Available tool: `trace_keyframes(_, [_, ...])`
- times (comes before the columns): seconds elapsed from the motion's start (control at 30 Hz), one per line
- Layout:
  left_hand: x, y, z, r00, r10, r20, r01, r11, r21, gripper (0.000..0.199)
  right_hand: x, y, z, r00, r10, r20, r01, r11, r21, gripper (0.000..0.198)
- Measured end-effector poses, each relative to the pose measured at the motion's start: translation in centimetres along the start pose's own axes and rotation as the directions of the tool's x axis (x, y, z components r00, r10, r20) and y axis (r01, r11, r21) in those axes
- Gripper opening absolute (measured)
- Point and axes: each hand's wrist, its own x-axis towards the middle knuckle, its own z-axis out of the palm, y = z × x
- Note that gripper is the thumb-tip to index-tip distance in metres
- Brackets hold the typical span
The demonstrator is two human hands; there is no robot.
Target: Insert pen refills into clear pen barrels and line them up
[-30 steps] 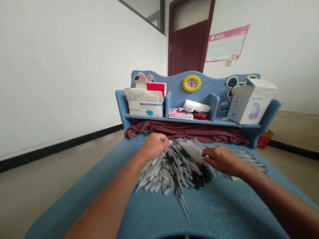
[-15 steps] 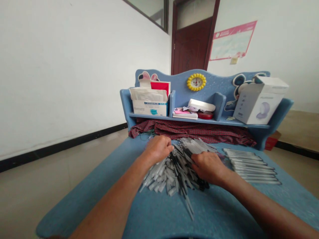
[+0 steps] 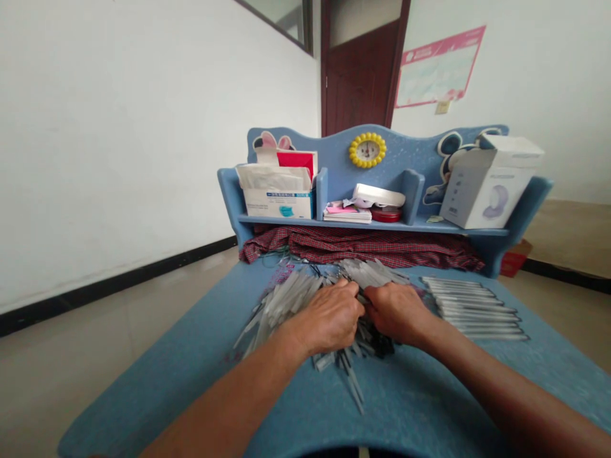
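Observation:
Over a loose heap of translucent pen barrels (image 3: 286, 296), my left hand (image 3: 329, 316) and my right hand (image 3: 398, 312) come together, fingertips almost touching. Both hands are closed in a pinch. Something dark and thin shows between them, but its kind is hidden by the fingers. Black pen parts (image 3: 383, 346) lie in the heap below my right hand. A few barrels with dark pieces (image 3: 352, 385) stick out toward me. To the right, several pens (image 3: 472, 310) lie side by side in a neat row.
The blue table (image 3: 157, 375) has a raised shelf (image 3: 434, 226) at its back. On the shelf are a mask box (image 3: 277, 203), papers (image 3: 348, 216), a red round tin (image 3: 386, 215) and a white carton (image 3: 489, 187). A checkered cloth (image 3: 358, 245) is bunched beneath it.
My left hand has moved right and toward me, from the heap's left side to beside my right hand. My right hand stays at about the same spot. The view has shifted slightly.

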Motion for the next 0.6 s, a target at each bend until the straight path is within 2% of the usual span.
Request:
trace_keyframes(0.23, [0.2,0.1,0.8,1.0,-0.018,0.014,0.018,1.0,0.023,0.018,0.0,0.4,-0.1,0.999,0.013,-0.047,-0.013,1.0,-0.006,0.027])
trace_keyframes(0.37, [0.3,0.1,1.2,1.0,-0.012,-0.011,0.013,0.999,0.045,0.017,0.1,0.9,-0.6,0.987,0.041,-0.158,-0.038,0.999,0.019,0.025])
trace_keyframes(0.5, [0.4,-0.2,1.4,0.996,0.017,-0.083,-0.011,0.998,0.069,0.019,0.2,1.7,-1.1,0.941,0.104,-0.323,-0.051,0.985,0.167,0.023])
trace_keyframes(0.6, [0.5,-0.5,1.2,0.986,0.039,-0.16,-0.027,0.997,0.078,0.019,0.3,2.5,-1.3,0.881,0.153,-0.448,0.02,0.933,0.359,0.02])
